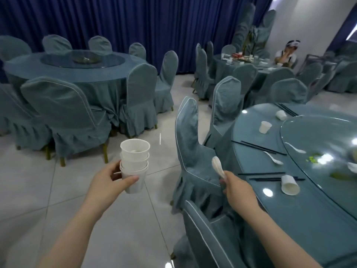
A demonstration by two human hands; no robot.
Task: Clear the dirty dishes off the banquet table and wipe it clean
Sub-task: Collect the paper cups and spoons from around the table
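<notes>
Left hand gripped a stack of white paper cups, fingers curled round the lower cups, held out over the tiled floor, well apart from the right hand. Right hand was clamped on white plastic spoons, bowls pointing up; exact count couldn't be told. It sat above a covered chair pushed against the round glass-topped surface on the right. On that surface, nearest: a paper cup lying on its side, touching black chopsticks. Further in: a white spoon just beside another chopstick pair. Past that, an upright cup, then a tipped cup near more chopsticks at the far rim. The raised glass turntable carried another white spoon and green food scraps. Further out, left: a second round table ringed by covered chairs, nothing on it but its turntable. Far right: a third table with dishes on it, a seated person beside it. Dark blue curtains along the back wall.
</notes>
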